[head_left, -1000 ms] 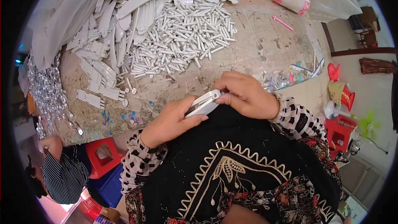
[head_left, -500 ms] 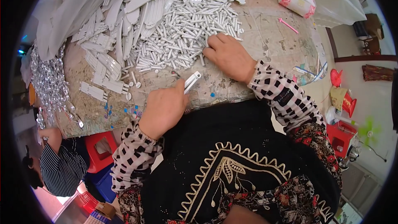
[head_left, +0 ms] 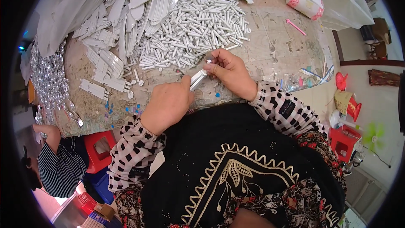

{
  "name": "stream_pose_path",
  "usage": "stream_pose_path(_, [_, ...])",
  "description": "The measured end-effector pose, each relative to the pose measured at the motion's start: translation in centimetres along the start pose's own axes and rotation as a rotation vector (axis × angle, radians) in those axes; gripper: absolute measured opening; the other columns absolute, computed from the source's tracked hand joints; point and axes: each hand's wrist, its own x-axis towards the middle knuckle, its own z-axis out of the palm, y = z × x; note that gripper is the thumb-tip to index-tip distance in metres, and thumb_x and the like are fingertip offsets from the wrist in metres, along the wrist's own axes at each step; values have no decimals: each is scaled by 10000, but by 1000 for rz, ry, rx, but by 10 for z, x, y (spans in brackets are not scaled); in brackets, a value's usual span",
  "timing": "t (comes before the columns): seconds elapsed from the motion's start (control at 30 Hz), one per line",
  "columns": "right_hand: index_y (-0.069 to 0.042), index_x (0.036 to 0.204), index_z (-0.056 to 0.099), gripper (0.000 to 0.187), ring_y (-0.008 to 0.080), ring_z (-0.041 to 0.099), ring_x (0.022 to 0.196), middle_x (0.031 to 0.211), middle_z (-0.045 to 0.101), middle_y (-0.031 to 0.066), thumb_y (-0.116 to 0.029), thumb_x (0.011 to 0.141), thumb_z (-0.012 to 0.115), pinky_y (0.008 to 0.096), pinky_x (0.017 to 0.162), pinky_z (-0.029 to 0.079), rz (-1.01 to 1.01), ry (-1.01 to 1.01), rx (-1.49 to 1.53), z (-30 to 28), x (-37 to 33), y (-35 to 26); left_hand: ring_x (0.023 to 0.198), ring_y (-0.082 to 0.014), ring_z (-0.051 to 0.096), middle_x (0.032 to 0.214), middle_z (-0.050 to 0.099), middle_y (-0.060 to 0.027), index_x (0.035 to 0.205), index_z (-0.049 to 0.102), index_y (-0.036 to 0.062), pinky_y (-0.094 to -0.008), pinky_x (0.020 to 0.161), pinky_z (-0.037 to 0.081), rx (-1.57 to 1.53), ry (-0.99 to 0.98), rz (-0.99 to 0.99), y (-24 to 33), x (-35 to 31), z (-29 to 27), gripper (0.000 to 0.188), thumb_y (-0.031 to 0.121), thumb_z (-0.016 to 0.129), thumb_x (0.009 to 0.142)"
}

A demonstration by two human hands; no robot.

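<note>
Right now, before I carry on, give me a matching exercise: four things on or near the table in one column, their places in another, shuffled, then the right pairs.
Things:
1. white flat clip piece
2. heap of small white pegs
3. pink stick
4. red stool

Places:
A. alone on the bare table top, far right
B. below the table edge, lower left
C. between the left hand and right hand
D. middle of the table, beyond the hands

Pairs: 1-C, 2-D, 3-A, 4-B
</note>
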Motion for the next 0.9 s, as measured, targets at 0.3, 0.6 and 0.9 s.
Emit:
stream_pose_path(0.3, [-19, 906, 585, 123, 324, 546, 709, 813, 551, 143, -29, 813, 666, 354, 621, 460, -668, -6, -909, 11, -4, -9, 607, -367, 622, 646, 622, -172, 899, 507, -1, -461, 578, 481, -22, 102, 64, -8, -1, 3, 206, 185, 561, 831])
stream_pose_path(0.6, [-4, 1091, 604, 357, 168, 612, 788, 895, 634, 92, -329, 979, 511, 295, 710, 481, -239, -84, -579, 11, 25, -41, 592, -335, 632, 635, 626, -156, 898, 513, 14, -445, 542, 481, 54, 127, 109, -1, -7, 2, 168, 161, 562, 832])
stream_pose_path(0.9, [-67, 850, 628, 369, 383, 611, 729, 740, 633, 162, -389, 949, 477, 476, 642, 468, -203, -119, -988, 34, 42, -25, 561, -315, 631, 622, 626, -136, 883, 517, 22, -418, 527, 488, 28, 178, 186, -2, -3, 6, 156, 154, 574, 822])
